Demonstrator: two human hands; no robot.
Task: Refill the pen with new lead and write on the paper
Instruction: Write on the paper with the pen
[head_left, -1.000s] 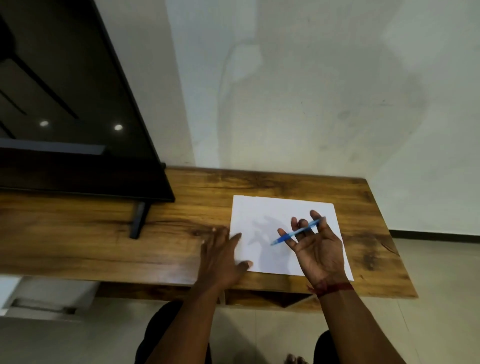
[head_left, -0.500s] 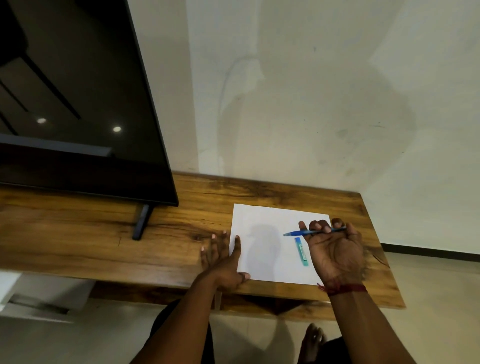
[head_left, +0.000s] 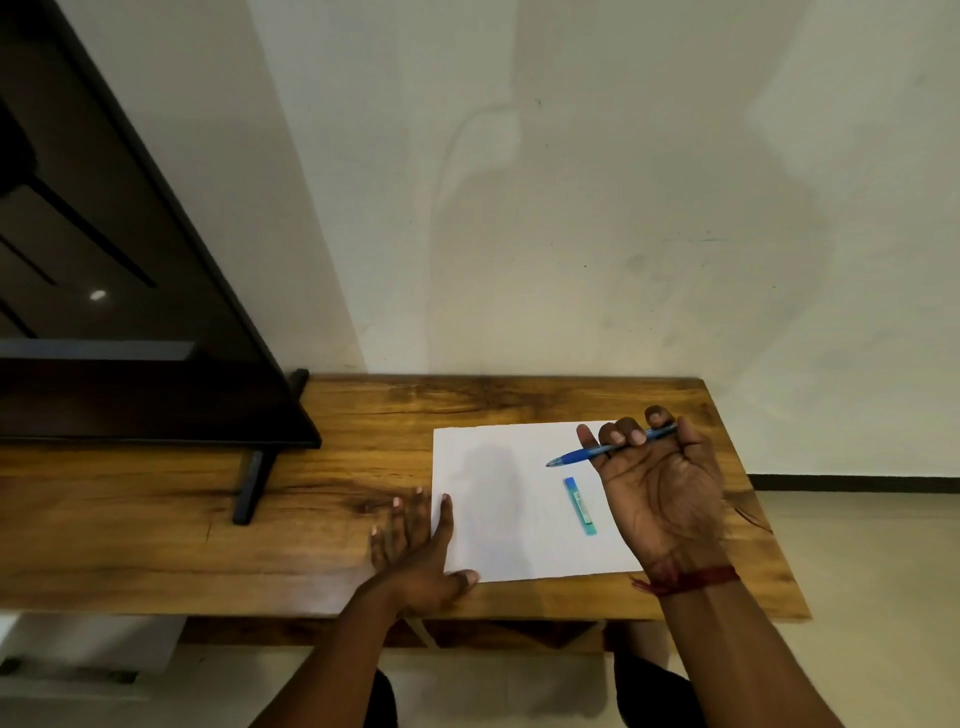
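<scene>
A blue pen (head_left: 610, 447) lies slantwise across curled fingers, its tip pointing left and a little down, raised over the sheet. The paper (head_left: 511, 501) is a blank white sheet lying flat on the wooden tabletop, near its right end. On the paper's right part rests a small, slim turquoise lead case (head_left: 580, 505), lying lengthwise, just below the pen's tip.

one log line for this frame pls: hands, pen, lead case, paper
right hand: palm up, holds blue pen | left hand: flat at paper edge | lead case: on paper, untouched
</scene>
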